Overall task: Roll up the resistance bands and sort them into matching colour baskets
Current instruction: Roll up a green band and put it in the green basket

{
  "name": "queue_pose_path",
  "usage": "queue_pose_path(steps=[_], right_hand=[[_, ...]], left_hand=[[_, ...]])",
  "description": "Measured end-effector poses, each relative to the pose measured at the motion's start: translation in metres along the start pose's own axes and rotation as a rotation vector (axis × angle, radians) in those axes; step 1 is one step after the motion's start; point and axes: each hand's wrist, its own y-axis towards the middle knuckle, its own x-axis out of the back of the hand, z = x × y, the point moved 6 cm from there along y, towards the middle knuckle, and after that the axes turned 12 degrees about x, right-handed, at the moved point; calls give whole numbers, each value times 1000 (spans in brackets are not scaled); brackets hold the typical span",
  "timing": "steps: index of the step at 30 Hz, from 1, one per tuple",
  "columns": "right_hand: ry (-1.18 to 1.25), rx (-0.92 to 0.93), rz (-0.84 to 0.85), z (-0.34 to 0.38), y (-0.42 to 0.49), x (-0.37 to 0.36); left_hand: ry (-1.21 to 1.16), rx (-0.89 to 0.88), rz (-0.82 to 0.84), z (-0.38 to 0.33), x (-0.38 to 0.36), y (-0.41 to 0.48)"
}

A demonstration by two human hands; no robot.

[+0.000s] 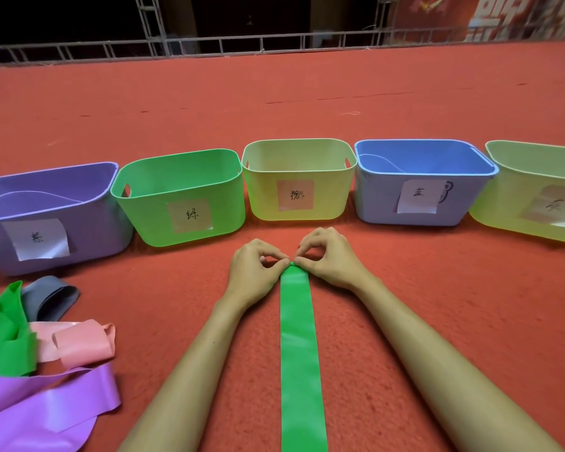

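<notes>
Red carpet (437, 288) fills the frame from the lower edge to a metal railing (209, 47) along the top. Across the middle stands a row of five baskets, left to right: purple basket (88, 236), green basket (144, 216), pale yellow basket (261, 197), blue basket (379, 203) and yellow-green basket (503, 203), the last cut by the right edge. The green band (299, 353) lies flat on the carpet at centre, its long axis running from the bottom edge straight up the frame, its far end pointing at the pale yellow basket and stopping short of it. At lower left is a loose pile: a purple band (46, 402), a second green band (4, 340), a pink band (82, 344) and a grey band (49, 298). The left hand (255, 269) and right hand (330, 259) meet at the far end of the green band, each pinching its bunched tip between thumb and forefinger. A handwritten paper label (190, 215) is taped to each basket's front wall.
</notes>
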Motion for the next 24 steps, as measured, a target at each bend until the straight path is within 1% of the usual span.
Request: queue_pose_path(steps=[7,12,19,24], right_hand=[[72,-9,-10,2,-4,3],[61,24,17,5,-7,3],[79,54,48,6,-8,1],[111,38,25,6,-8,2]], left_hand=[[-7,-12,10,2,3,-4],[8,-10,15,2,4,-5],[13,-27,74,3,3,-5],[-83,-43,77,5,4,-5]])
